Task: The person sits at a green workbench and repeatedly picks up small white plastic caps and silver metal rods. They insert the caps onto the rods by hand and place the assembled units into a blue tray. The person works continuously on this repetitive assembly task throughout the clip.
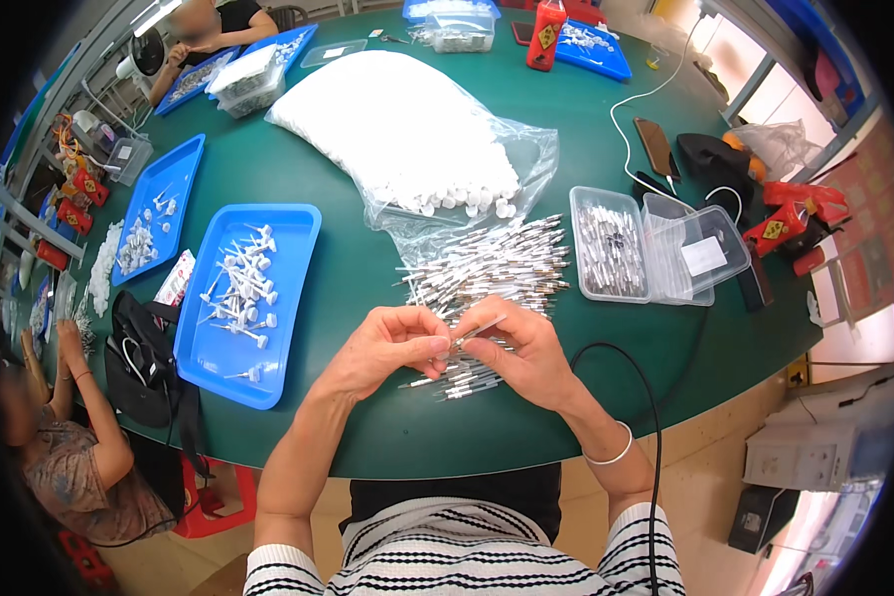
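Over a heap of thin white and metal rods (497, 260), my two hands meet at the fingertips. My right hand (521, 353) pinches a thin white rod (482, 327), which slants up to the right. My left hand (392, 348) is closed in a pinch at the rod's lower end; what lies between its fingers is too small to make out. Beyond the heap, a large clear plastic bag (377, 114) spills small white caps (467, 194). To the left, a blue tray (298, 328) holds several white-headed pieces with thin stems (243, 278).
A clear box of rods (609, 243) stands right of the heap beside its lid (703, 256). A black cable (638, 370) crosses the right table edge. Another blue tray (184, 169), a black bag (134, 358) and a phone (656, 147) lie around. Co-workers sit left and far left.
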`<act>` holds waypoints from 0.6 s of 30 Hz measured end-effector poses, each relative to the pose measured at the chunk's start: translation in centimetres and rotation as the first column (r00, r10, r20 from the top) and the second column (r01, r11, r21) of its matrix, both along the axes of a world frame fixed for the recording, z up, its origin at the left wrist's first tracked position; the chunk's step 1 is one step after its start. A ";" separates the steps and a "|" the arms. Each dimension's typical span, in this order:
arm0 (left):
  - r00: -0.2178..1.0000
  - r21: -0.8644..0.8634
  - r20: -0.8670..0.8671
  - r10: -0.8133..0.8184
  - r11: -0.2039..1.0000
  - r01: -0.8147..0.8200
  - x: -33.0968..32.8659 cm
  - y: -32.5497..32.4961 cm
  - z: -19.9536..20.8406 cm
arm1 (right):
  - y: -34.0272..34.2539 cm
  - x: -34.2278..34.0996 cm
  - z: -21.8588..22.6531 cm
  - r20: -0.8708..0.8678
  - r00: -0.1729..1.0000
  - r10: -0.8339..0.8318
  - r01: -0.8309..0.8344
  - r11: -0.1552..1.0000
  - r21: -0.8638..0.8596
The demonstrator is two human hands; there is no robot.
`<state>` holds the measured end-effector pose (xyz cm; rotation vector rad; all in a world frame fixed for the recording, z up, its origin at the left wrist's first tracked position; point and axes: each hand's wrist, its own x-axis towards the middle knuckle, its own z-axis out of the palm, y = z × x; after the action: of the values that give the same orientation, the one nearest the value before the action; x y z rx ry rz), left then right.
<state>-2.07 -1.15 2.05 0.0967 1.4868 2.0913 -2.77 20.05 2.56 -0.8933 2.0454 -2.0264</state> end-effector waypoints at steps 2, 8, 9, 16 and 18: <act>1.000 0.020 -0.029 -0.006 1.000 0.006 0.0 0.0 -0.1 | 0.0 0.0 0.0 0.015 1.000 0.010 -0.009 1.000 -0.018; 0.997 -0.001 -0.076 -0.013 1.000 0.013 0.0 -0.4 -0.1 | -0.2 0.2 0.4 -0.034 0.999 0.007 -0.007 1.000 0.014; 0.996 -0.011 -0.083 -0.014 1.000 0.013 0.1 -0.5 -0.1 | -0.1 0.3 0.4 -0.036 0.999 0.004 -0.003 1.000 0.025; 0.994 -0.037 -0.113 0.003 0.999 -0.007 -0.2 -1.2 0.6 | 0.3 0.1 0.0 0.062 0.995 -0.079 0.086 0.988 -0.132; 0.993 -0.029 -0.077 0.093 0.995 -0.095 -0.3 -1.4 0.4 | 0.4 -0.1 0.0 0.073 0.990 -0.124 0.136 0.973 -0.189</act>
<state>-2.42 -2.55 2.42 0.0963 1.5981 2.1584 -2.86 20.49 2.52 -0.7332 1.9483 -2.3235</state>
